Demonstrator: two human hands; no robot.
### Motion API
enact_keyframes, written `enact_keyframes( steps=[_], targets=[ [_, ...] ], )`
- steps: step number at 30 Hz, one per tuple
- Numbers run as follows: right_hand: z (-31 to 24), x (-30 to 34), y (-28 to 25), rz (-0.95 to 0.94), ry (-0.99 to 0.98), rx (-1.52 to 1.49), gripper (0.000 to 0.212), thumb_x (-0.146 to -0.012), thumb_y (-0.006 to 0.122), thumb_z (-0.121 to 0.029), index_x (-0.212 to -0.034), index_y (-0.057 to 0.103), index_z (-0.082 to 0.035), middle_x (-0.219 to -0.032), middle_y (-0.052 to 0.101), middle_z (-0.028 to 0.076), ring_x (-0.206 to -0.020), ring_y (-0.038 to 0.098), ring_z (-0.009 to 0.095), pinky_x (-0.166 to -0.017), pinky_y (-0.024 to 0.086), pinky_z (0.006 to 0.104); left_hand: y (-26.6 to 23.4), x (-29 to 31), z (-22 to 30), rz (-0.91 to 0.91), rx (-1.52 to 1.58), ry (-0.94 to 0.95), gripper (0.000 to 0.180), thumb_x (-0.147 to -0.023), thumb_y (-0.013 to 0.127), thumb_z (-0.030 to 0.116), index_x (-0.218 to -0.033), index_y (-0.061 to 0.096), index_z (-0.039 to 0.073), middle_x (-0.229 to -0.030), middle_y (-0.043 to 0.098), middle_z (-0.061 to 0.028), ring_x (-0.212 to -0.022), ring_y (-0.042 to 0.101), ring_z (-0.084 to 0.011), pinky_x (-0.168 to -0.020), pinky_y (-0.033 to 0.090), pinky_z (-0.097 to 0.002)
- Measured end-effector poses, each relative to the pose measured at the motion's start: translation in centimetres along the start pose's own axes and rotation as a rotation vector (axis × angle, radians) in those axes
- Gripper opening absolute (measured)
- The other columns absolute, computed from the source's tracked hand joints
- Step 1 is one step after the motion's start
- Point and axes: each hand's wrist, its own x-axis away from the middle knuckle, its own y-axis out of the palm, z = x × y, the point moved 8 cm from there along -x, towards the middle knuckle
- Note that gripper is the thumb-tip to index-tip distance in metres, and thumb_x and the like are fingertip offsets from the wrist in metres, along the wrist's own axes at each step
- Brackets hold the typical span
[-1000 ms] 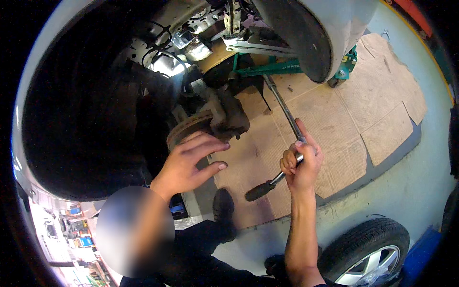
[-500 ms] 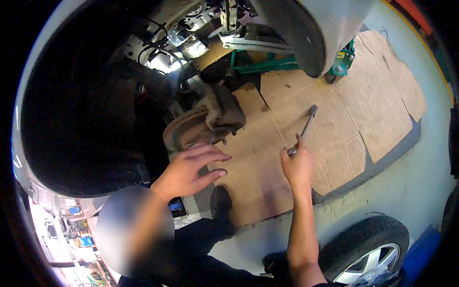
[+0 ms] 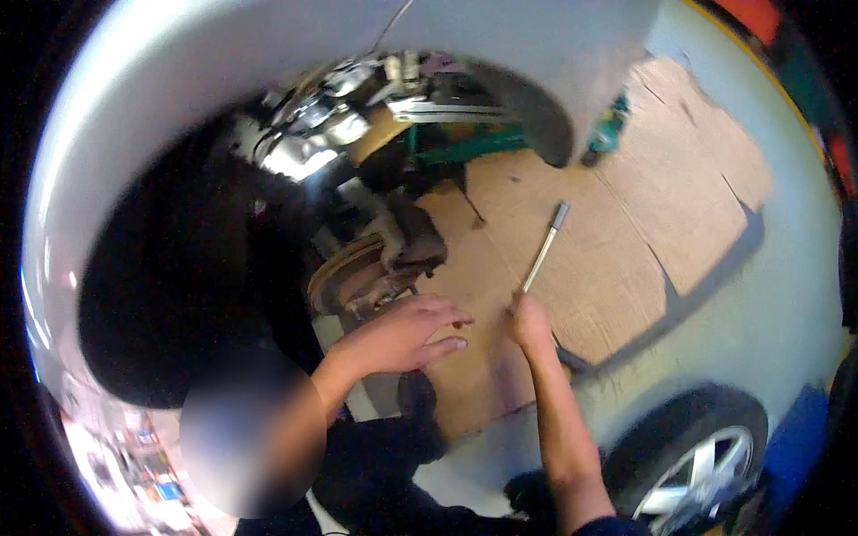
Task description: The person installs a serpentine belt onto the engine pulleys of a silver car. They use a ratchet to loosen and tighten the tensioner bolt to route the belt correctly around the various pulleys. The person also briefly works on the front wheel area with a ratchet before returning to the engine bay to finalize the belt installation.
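Observation:
My right hand (image 3: 533, 323) is closed round the near end of a steel-shafted wrench (image 3: 542, 255). Its dark grip end points away from me over the cardboard, while the end within my fist is hidden. To the left, my left hand (image 3: 413, 334) is open and empty, fingers stretched rightward and thumb apart. It hovers just in front of a rusty brake disc (image 3: 344, 277), where wheel studs stick out. A dark brake caliper (image 3: 416, 237) sits over the disc's right side.
A silver car fender (image 3: 223, 62) arches over the dark wheel well (image 3: 170, 286). Cardboard sheets (image 3: 617, 268) cover the floor. Beyond the bumper's edge stands a green floor jack (image 3: 474, 147). A removed wheel (image 3: 693, 456) lies at the lower right.
The view has shifted, showing more of the fender. My left hand has moved right, away from the disc; my right hand has drawn nearer to it, bringing the wrench along.

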Motion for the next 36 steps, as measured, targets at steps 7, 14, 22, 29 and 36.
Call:
enact_keyframes(
  steps=[7, 14, 22, 29, 36],
  targets=[
    [-3.5, 10.3, -8.8, 0.058, 0.255, -0.190, 0.041, -0.084, 0.077, -0.025, -0.118, 0.074, -0.002, -0.103, 0.075, 0.025, -0.099, 0.073, 0.042, -0.089, 0.057, 0.0494, -1.9, 7.0, 11.2, -0.270, 0.024, 0.060, 0.042, -0.102, 0.060, 0.036, -0.131, 0.065, 0.006, -0.121, 0.067, -0.0164, -0.117, 0.062, -0.0357, -0.101, 0.050, -0.0487],
    [1.1, 36.4, -29.6, 0.500, 0.126, -0.231, 0.026, -0.089, 0.071, -0.004, -0.113, 0.068, 0.005, -0.078, 0.074, 0.014, -0.065, 0.072, 0.020, -0.061, 0.056, 0.0338, -17.7, 16.5, 32.9, -0.392, 0.209, 0.055, 0.045, -0.105, 0.060, 0.040, -0.133, 0.064, 0.006, -0.125, 0.067, -0.0179, -0.119, 0.062, -0.0367, -0.104, 0.050, -0.0471],
    [0.5, 62.3, -51.8, 0.456, 0.385, -0.517, 0.024, -0.091, 0.068, -0.002, -0.111, 0.065, 0.010, -0.081, 0.074, 0.016, -0.068, 0.072, 0.020, -0.058, 0.057, 0.0334, -35.7, 23.2, 49.0, -0.171, 0.354, 0.003, 0.041, -0.104, 0.062, 0.036, -0.133, 0.064, 0.007, -0.118, 0.069, -0.0150, -0.116, 0.064, -0.0352, -0.100, 0.052, -0.0452],
    [-0.4, 58.6, -60.2, 0.521, 0.310, -0.635, 0.023, -0.096, 0.066, -0.002, -0.117, 0.064, 0.009, -0.088, 0.075, 0.017, -0.069, 0.073, 0.021, -0.058, 0.058, 0.0306, -44.7, 17.6, 50.3, 0.119, 0.371, -0.034, 0.038, -0.102, 0.064, 0.030, -0.132, 0.064, 0.006, -0.115, 0.070, -0.0152, -0.112, 0.066, -0.0344, -0.098, 0.052, -0.0447],
    [-14.4, 46.3, -67.0, 0.445, 0.123, -0.686, 0.032, -0.099, 0.067, -0.006, -0.127, 0.062, 0.008, -0.095, 0.075, 0.016, -0.074, 0.073, 0.020, -0.071, 0.061, 0.0311, -48.6, 5.2, 46.3, 0.198, 0.520, 0.025, 0.040, -0.102, 0.066, 0.026, -0.134, 0.063, 0.003, -0.117, 0.071, -0.0154, -0.109, 0.068, -0.0331, -0.098, 0.053, -0.0433]
  ],
)
